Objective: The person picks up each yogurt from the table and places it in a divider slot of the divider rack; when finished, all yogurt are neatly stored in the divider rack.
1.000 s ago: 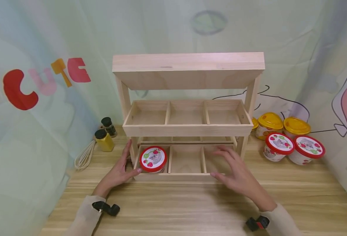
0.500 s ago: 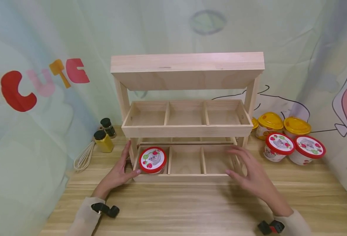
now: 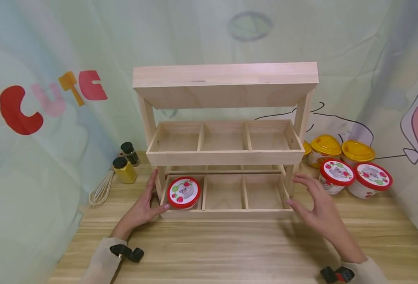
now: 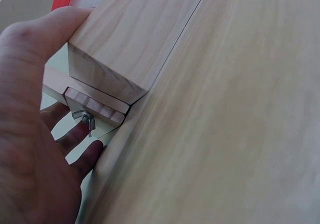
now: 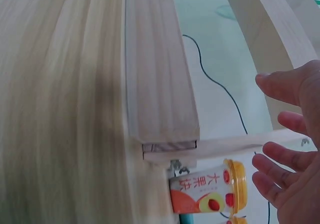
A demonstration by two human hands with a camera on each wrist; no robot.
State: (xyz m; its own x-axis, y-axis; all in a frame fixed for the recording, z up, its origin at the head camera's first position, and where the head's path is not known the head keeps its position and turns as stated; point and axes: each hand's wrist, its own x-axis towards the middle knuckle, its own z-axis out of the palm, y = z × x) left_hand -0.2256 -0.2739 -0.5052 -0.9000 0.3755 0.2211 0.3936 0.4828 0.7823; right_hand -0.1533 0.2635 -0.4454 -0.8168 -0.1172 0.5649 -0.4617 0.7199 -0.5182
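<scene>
Head view: wooden rack (image 3: pixel 224 158) on the worktop (image 3: pixel 209 252), long axis running L–R across the person. Relation that counts: lower tray (image 3: pixel 223 214) lies btwn the two hands, one at each end. L hand (image 3: pixel 142 206) is nearer, i.e. touching: thumb on the front L corner, index up along the side post, grip spread in a wide C. R hand (image 3: pixel 321 211) is at the R end, palm facing in, thumb & fingers spread, nothing held; thumb tip at the front R corner, contact unclear from here. Red-lidded berry-print tub (image 3: pixel 184 192) sits upright in the tray's L compartment, just R of the L thumb. Two more red-lidded tubs (image 3: pixel 374 176) stand beyond the R hand, w/ yellow-lidded tubs (image 3: pixel 326 146) behind.

L wrist view: thumb lies over the end of the tray's front board; other fingers, loosely bent, sit beyond the side bar nr a wing nut (image 4: pixel 86 117). Hand straddles the corner; pressure can't be told.

R wrist view: R thumb shows apart from the front board, fingers apart & slightly bent, pointing towards the rack. Yellow-lidded fruit cup (image 5: pixel 205 191) shows past the R end, appears separate from the fingertips.
</scene>
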